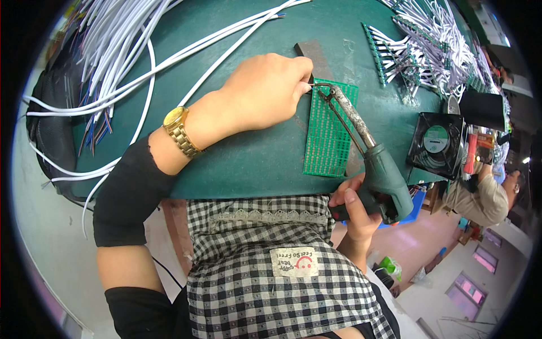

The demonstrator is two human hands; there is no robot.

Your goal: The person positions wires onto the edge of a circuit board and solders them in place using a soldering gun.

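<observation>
Green tabletop (243, 164); right grip (360, 222) wraps green soldering gun (392, 175); left grip (262, 93) pinched, contents unclear.

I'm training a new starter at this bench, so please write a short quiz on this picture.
1. Which hand holds the soldering gun with its tip at the green board?
2. True or false: the gold watch is on the right wrist.
3. Where is the black-framed fan relative to the green board?
a) to its left
b) to its right
c) on top of it

Key: 1. The right hand. 2. False; it is on the left wrist. 3. b.
</observation>
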